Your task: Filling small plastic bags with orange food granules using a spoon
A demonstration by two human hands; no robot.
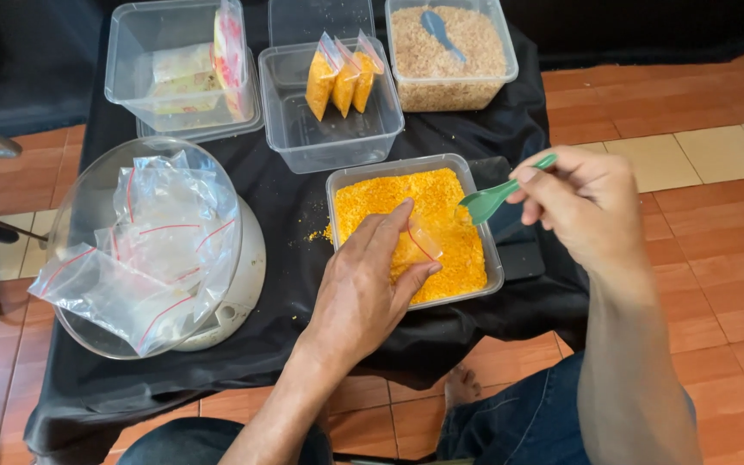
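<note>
Left hand (pixel 363 284) pinches a small zip bag (pixel 417 245) open over the orange crumbs (pixel 389 196); right hand (pixel 583 202), gripping the green scoop (pixel 494 196), should tip squarely into its mouth.

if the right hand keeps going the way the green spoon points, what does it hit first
Probably the small clear bag that the left hand holds over the tray of orange crumbs. The right hand aims the green spoon left and down at it; depth is unclear.

We see bright, even daylight, soft shadows, sharp focus, and mild glare on the clear plastic bags (pixel 144 250).
</note>
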